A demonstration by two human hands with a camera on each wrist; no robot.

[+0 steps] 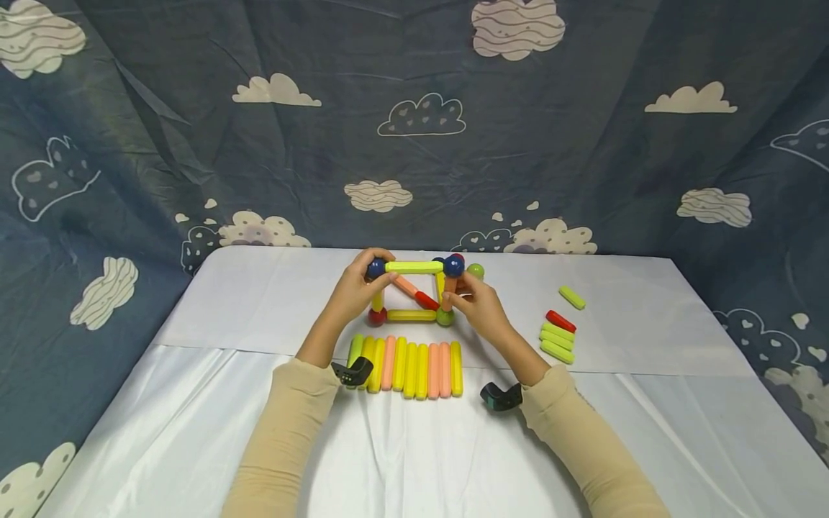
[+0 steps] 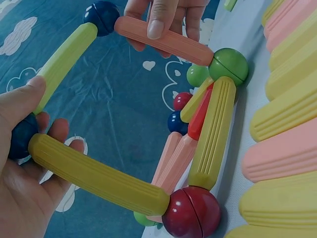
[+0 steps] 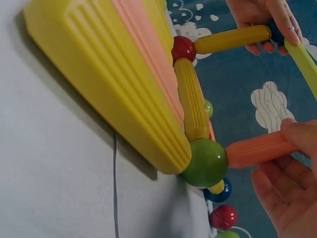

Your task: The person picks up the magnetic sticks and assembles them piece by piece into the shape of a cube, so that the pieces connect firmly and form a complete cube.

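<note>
Centrally in the head view, a four-sided frame (image 1: 404,315) of sticks and balls is held upright on the white-covered table (image 1: 252,306). The left hand (image 1: 355,285) grasps the left blue ball (image 1: 376,268) at the upper left corner; the right hand (image 1: 482,308) pinches the pink stick (image 1: 450,293) that forms the right side. A lime stick (image 1: 414,267) spans the top to the right blue ball (image 1: 454,265). Along the bottom, a yellow stick (image 1: 421,316) joins a red ball (image 1: 377,316) at left to a green ball (image 1: 445,316) at right. Further pink, red and yellow pieces lie on the far side of the frame. On the near side is a row of sticks (image 1: 411,367) in lime, yellow and pink; to the right lie a short red stick (image 1: 560,321) and several short lime sticks (image 1: 557,350).

In the left wrist view, the fingers of the left hand curl behind the left blue ball while the thumb lies against the lime stick. A second yellow stick (image 2: 99,173) runs from that ball to the red ball. The pink stick, gripped between the right thumb and fingers, meets the right blue ball and the green ball.

In the right wrist view, the right fingers hold the pink stick, whose lower end touches the green ball. The left hand appears beyond, at the left blue ball.
</note>
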